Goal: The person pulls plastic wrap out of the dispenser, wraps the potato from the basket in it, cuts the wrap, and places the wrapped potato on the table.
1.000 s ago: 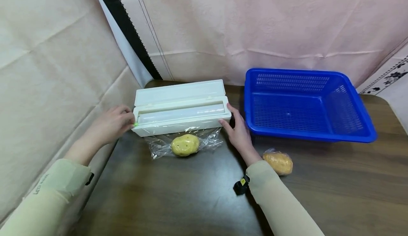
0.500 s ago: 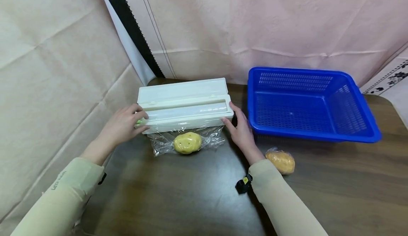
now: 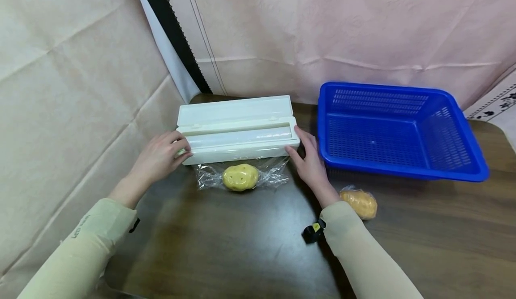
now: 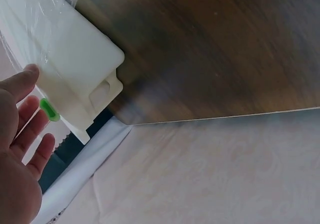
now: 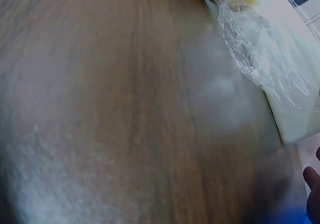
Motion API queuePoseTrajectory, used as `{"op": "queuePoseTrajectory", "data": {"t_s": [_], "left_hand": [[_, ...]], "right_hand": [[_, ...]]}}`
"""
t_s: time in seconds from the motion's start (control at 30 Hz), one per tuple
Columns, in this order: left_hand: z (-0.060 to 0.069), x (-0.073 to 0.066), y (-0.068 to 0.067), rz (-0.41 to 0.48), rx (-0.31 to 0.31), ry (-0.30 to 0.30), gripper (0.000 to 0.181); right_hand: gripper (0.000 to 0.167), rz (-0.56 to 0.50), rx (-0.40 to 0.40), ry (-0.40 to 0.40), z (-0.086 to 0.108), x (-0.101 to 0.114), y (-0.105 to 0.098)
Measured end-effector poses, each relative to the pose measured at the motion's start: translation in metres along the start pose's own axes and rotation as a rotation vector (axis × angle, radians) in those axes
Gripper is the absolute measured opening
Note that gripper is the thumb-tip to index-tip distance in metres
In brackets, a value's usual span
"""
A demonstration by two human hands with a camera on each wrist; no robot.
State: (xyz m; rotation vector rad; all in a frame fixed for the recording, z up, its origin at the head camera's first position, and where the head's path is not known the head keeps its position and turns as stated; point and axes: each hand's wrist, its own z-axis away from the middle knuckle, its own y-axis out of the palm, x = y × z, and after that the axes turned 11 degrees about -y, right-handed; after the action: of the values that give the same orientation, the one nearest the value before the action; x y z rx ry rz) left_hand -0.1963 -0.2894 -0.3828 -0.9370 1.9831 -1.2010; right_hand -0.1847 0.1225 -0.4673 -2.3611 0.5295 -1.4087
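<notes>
A white cling film dispenser lies with its lid raised, showing the roll. My left hand holds its left front edge, thumb on the front face. Beside those fingers sits a green slider tab, in the left wrist view. My right hand grips the right end, thumb in front and fingers at the side. Clear film hangs from the front, around a yellow potato. Only part of the right hand shows in the right wrist view.
A blue plastic basket stands right of the dispenser. A film-wrapped brownish-yellow item lies below it, beside the right forearm. The wooden table meets pale cloth behind and at the left.
My left hand has shifted right, from the dispenser's left corner onto its front edge, with thumb and fingers spreading around it. The right hand keeps its hold. The whole view drifts slightly.
</notes>
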Motion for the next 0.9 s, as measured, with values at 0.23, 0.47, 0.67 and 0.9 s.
{"op": "queuePoseTrajectory", "data": {"t_s": [0.23, 0.47, 0.67, 0.9], "left_hand": [[-0.005, -0.003, 0.0, 0.031, 0.036, -0.05, 0.018], [-0.005, -0.004, 0.0, 0.053, 0.036, -0.052, 0.02], [-0.004, -0.007, -0.003, 0.083, 0.052, -0.076, 0.021], [0.005, -0.012, -0.009, 0.136, 0.078, -0.111, 0.022]], "right_hand": [[0.042, 0.02, -0.042, -0.006, 0.001, 0.002, 0.001], [0.014, 0.027, -0.055, -0.057, 0.001, 0.009, 0.001], [0.007, 0.032, -0.057, -0.105, 0.001, 0.015, 0.0], [0.005, 0.048, -0.034, -0.211, 0.014, 0.027, -0.003]]}}
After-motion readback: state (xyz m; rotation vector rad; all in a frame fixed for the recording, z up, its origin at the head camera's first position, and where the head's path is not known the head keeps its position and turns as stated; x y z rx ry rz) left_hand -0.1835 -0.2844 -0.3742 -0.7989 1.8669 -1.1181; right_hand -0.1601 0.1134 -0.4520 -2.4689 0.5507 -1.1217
